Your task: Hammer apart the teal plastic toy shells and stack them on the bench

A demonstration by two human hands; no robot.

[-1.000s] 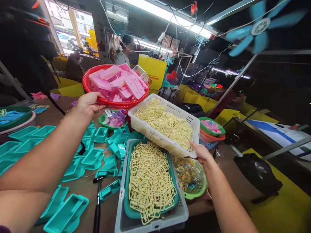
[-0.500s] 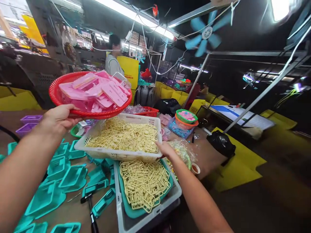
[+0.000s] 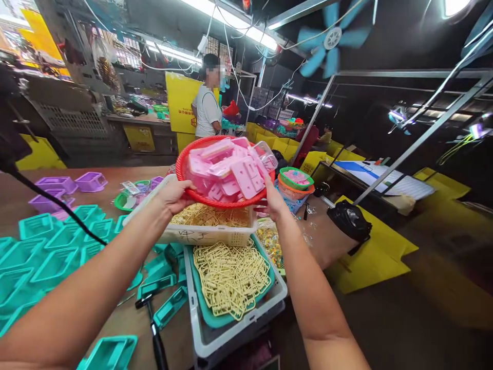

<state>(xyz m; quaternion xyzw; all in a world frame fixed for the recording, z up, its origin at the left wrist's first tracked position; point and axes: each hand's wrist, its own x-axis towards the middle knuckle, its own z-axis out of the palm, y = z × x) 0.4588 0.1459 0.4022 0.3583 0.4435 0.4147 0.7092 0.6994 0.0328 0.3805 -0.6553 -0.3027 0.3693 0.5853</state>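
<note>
Between my hands is a round red basket (image 3: 227, 201) heaped with pink plastic parts (image 3: 227, 169). My left hand (image 3: 173, 198) grips its rim on the left, fingers under the edge. My right hand (image 3: 274, 200) is closed on the rim at the right, its fingers partly hidden. The basket is raised over a white crate (image 3: 208, 235) of pale yellow plastic pieces, hiding much of that crate. Nearer to me, more pale yellow frames (image 3: 231, 277) fill a teal tray (image 3: 208, 308) set in a grey-white crate (image 3: 198, 336).
Teal plastic trays (image 3: 57, 267) cover the left of the table, with purple ones (image 3: 57, 184) behind. A hammer (image 3: 154, 329) lies in front. Stacked green and orange baskets (image 3: 295, 185) and a black bag (image 3: 349, 221) are to the right. A person (image 3: 208, 105) stands beyond the table.
The red basket has moved right and slightly down, over the white crate. My right hand has left the crate's edge and taken hold of the basket's rim. The standing person has shifted right.
</note>
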